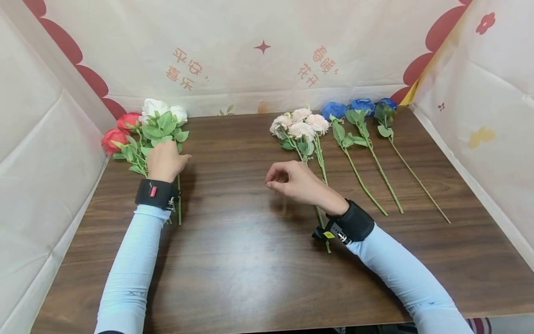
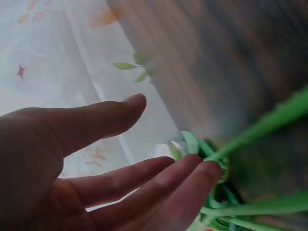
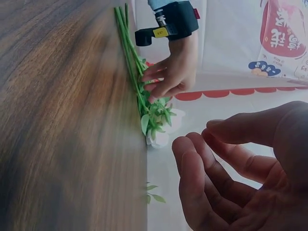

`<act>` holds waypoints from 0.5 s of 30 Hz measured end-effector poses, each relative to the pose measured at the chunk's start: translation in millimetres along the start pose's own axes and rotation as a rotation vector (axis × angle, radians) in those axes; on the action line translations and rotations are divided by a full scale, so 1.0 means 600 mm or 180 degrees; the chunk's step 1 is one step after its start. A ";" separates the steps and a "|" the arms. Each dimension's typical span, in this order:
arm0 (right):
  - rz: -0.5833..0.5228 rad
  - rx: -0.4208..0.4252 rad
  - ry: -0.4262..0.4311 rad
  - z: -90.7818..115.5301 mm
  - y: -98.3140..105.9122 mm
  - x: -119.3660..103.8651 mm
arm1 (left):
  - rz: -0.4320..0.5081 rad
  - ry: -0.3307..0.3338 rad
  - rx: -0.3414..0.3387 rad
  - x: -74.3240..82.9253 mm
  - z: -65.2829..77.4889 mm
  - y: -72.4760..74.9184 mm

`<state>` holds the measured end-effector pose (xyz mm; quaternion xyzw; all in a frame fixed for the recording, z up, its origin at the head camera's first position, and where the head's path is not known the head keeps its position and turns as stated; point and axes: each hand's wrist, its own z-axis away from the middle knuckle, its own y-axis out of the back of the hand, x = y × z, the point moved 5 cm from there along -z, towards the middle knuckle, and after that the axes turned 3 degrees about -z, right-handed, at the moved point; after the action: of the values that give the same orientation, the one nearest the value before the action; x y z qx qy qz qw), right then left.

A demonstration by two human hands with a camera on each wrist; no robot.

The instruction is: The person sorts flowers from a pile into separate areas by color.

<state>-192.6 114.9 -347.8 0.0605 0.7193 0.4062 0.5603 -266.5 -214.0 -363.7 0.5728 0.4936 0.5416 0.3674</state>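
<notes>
At the back left of the table lie white roses (image 1: 154, 107) and red roses (image 1: 113, 140) with leafy green stems. My left hand (image 1: 164, 162) is over these stems. The left wrist view shows its fingers stretched out, the thumb well apart, and fingertips right at a green stem (image 2: 269, 120). Just left of the pale pink flowers (image 1: 301, 129), my right hand (image 1: 298, 182) hovers above the table and overlaps their stems in the head view. Its fingers (image 3: 192, 178) are loosely bent toward the thumb with nothing between them.
Blue roses (image 1: 333, 110) on separate stems lie to the right of the pink flowers. The brown wooden table (image 1: 233, 260) is bordered at the back and sides by a white printed cloth (image 1: 233, 28).
</notes>
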 end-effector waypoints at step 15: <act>0.0019 -0.0010 -0.0073 -0.006 -0.004 0.013 | -0.0057 0.0088 0.0010 -0.019 -0.004 -0.028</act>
<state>-197.4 115.6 -354.9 0.0665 0.7120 0.4082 0.5674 -271.1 -221.6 -382.1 0.5613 0.5046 0.5454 0.3645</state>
